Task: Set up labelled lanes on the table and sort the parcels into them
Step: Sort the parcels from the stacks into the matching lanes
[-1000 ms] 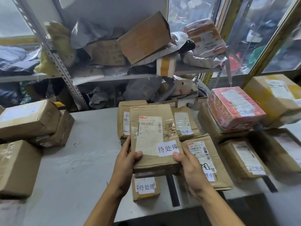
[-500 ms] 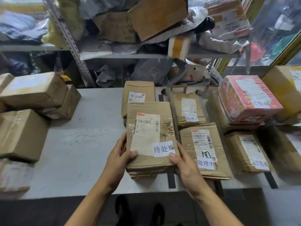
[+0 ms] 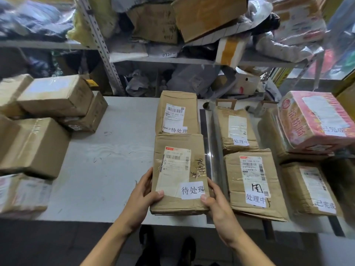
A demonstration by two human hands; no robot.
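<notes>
A flat brown parcel (image 3: 178,169) with a white 待处理 tag lies at the front of the left lane on the grey table (image 3: 107,169). My left hand (image 3: 143,196) grips its left edge, thumb on top. My right hand (image 3: 217,200) grips its right edge the same way. Behind it lies another 待处理 parcel (image 3: 177,112). A black tape strip (image 3: 204,131) divides this lane from two 处理中 parcels, a near parcel (image 3: 251,181) and a far parcel (image 3: 236,127).
Parcels tagged 已完成, a brown box (image 3: 309,189) and a pink box (image 3: 315,121), fill the right lane. Untagged cartons (image 3: 38,144) are stacked on the table's left side. A metal shelf rack (image 3: 103,47) crammed with packages stands behind the table. Shoes show below the front edge.
Both hands lowered the held parcel from above the table onto the front of the left lane, covering a smaller tagged parcel that lay there. The camera tilted downward.
</notes>
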